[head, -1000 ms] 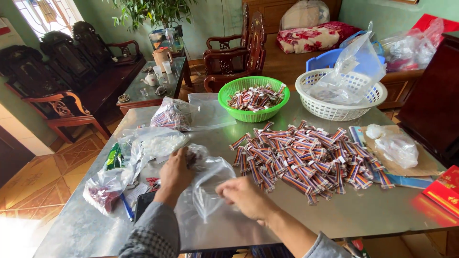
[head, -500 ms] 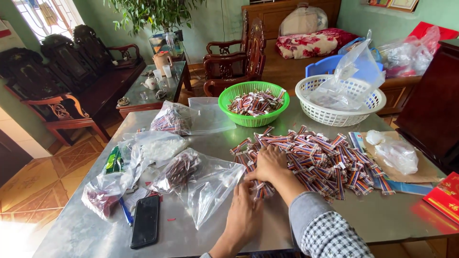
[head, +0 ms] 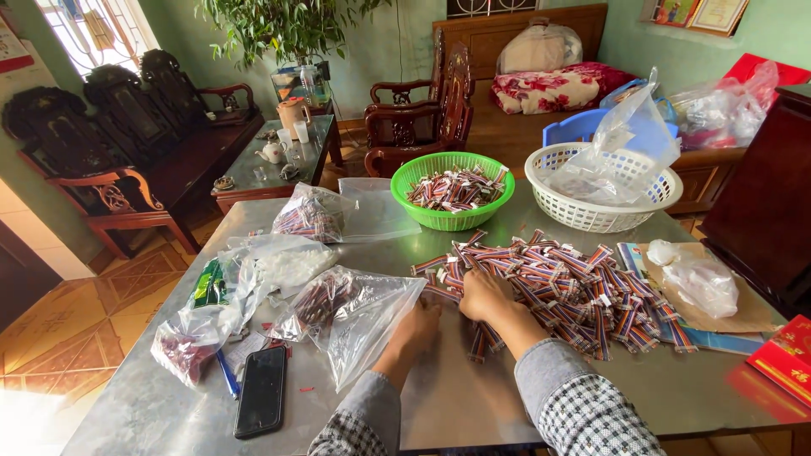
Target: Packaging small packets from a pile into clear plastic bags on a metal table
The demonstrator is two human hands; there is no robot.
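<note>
Resting on the near edge of a heap of striped ribbon-cable bundles (head: 557, 287), the right hand (head: 483, 295) lies palm down with its fingers curled over a few bundles at the heap's left corner; whether those fingers actually pinch any of them cannot be told, as the fingertips are hidden under the hand. The heap itself spreads across the middle of a grey metal table (head: 473, 397), the bundles red, white, blue and black, each tied round the middle.

Just left of the heap, the left hand (head: 416, 328) touches the edge of a clear plastic bag (head: 359, 317), its fingers bent at the bag's mouth; the grip is not clear enough to call, since the back of the hand covers the fingertips. That bag lies flat and holds a small clump of the same bundles at its far end.

Farther left of the heap lie more crumpled clear bags (head: 270, 262), one with dark red contents (head: 182, 348), a green packet (head: 205, 283), a blue pen (head: 225, 373) and a black phone (head: 260, 390) face up. Behind the heap stands a green plastic basket (head: 452, 218) filled with bundles, and to its left another clear bag of bundles (head: 311, 213). Behind the heap to the right stands a white plastic basket (head: 591, 211) with clear bags inside. Right of the heap, a piece of brown cardboard (head: 743, 300) carries a knotted clear bag (head: 697, 274), and a red box (head: 781, 359) sits at the table's corner.
</note>
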